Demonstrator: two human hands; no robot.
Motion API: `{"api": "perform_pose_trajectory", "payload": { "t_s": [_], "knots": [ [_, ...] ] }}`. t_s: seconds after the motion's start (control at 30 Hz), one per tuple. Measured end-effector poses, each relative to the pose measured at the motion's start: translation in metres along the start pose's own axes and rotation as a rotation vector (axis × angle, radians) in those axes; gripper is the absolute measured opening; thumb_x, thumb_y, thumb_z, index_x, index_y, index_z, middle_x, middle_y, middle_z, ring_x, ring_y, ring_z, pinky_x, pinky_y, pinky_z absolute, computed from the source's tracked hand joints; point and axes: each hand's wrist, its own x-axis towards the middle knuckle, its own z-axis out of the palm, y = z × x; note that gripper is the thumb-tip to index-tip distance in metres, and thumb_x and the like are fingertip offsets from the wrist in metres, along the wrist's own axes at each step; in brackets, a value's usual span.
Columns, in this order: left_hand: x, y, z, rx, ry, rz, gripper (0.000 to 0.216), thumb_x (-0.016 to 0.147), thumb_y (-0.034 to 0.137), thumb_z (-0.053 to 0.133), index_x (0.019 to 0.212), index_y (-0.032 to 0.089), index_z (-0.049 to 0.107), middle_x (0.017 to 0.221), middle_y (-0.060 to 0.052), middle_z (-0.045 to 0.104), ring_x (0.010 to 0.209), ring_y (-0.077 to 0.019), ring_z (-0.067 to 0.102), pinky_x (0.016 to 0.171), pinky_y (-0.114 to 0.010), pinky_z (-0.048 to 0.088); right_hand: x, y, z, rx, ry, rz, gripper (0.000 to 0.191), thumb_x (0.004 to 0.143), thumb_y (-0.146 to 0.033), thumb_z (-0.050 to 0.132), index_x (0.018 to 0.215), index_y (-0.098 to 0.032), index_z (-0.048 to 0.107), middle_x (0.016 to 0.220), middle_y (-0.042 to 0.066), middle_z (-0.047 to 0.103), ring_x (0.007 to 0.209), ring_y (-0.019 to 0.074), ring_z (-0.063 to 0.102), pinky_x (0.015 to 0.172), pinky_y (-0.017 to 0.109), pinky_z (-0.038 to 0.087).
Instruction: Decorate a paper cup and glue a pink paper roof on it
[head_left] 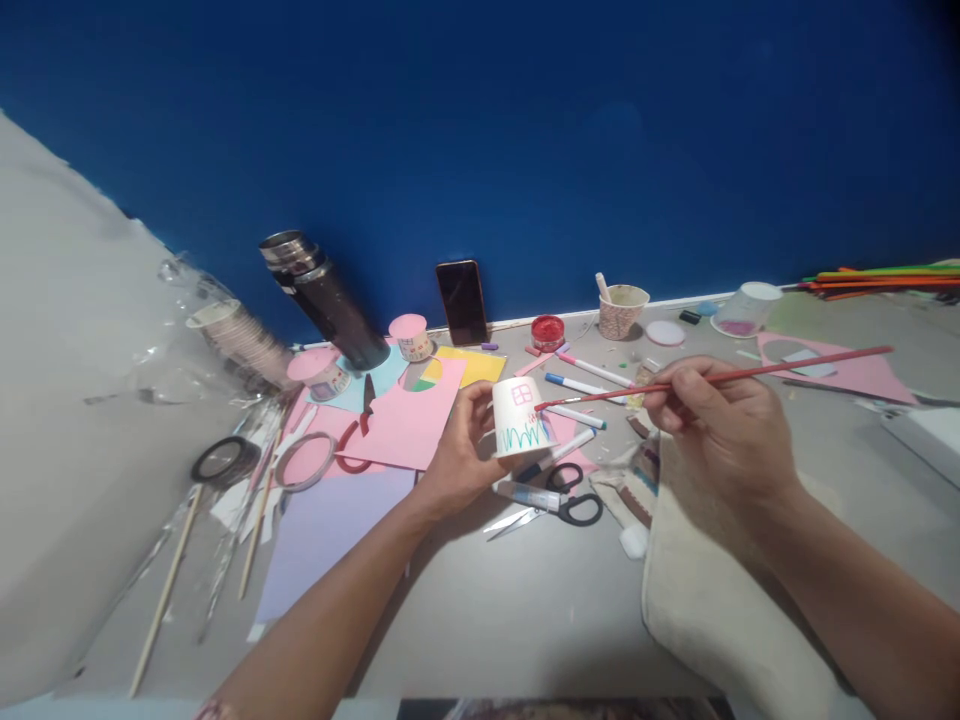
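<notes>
My left hand (465, 443) grips a white paper cup (510, 415), turned upside down above the table. Drawn on the cup are a pink window, green and blue grass strokes and small red marks. In my right hand (724, 425) is a thin red paintbrush (799, 362), pinched between thumb and fingers. The brush tip touches, or nearly touches, the cup's right side beside the red marks. Below the cup lie black-handled scissors (581, 510) and a glue tube (527, 495). Several markers (589, 387) are scattered behind the cup, near an open pot of red paint (547, 332).
At the back left stand a dark thermos (330, 305), small pink-topped cups (410, 337) and a phone (462, 300) leaning on the blue wall. Coloured paper (337, 535), tape rolls (306, 462) and sticks (165, 595) cover the left. A cloth (720, 600) lies under my right forearm.
</notes>
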Motion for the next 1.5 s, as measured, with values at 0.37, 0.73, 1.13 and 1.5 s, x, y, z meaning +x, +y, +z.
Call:
{"api": "perform_pose_trajectory", "payload": {
  "t_s": [0.37, 0.73, 1.13, 1.5],
  "knots": [
    [-0.0011, 0.0018, 0.0008, -0.015, 0.006, -0.019, 0.076, 0.077, 0.034, 0.092, 0.137, 0.033, 0.045, 0.151, -0.010, 0.052, 0.144, -0.0351, 0.052, 0.120, -0.058, 0.041, -0.0009, -0.0019, 0.0002, -0.007, -0.004, -0.005, 0.024, 0.084, -0.041, 0.086, 0.077, -0.022, 0.074, 0.066, 0.001, 0.067, 0.053, 0.0105, 0.049, 0.050, 0.025, 0.042],
    [-0.0005, 0.0016, 0.0004, 0.004, 0.009, -0.030, 0.079, 0.076, 0.035, 0.092, 0.139, 0.034, 0.043, 0.153, -0.012, 0.050, 0.145, -0.0364, 0.051, 0.121, -0.062, 0.040, -0.0019, -0.0013, -0.0002, -0.003, -0.016, -0.011, 0.022, 0.086, -0.039, 0.085, 0.078, -0.022, 0.075, 0.067, 0.002, 0.068, 0.053, 0.0107, 0.049, 0.049, 0.025, 0.042],
    [-0.0004, 0.0014, 0.0010, 0.035, 0.010, 0.020, 0.076, 0.078, 0.034, 0.091, 0.139, 0.032, 0.046, 0.149, -0.011, 0.050, 0.143, -0.0346, 0.052, 0.122, -0.059, 0.041, -0.0060, -0.0024, 0.0039, -0.052, 0.006, -0.026, 0.024, 0.083, -0.042, 0.087, 0.077, -0.021, 0.076, 0.067, 0.003, 0.071, 0.054, 0.0125, 0.052, 0.045, 0.025, 0.039],
    [-0.0005, 0.0040, 0.0008, 0.071, 0.007, 0.011, 0.075, 0.078, 0.033, 0.091, 0.140, 0.031, 0.049, 0.150, -0.011, 0.052, 0.142, -0.0342, 0.053, 0.121, -0.056, 0.042, -0.0041, -0.0045, 0.0022, -0.038, -0.010, -0.064, 0.020, 0.086, -0.039, 0.085, 0.077, -0.023, 0.076, 0.066, 0.002, 0.070, 0.053, 0.0121, 0.051, 0.049, 0.026, 0.041]
  ]
}}
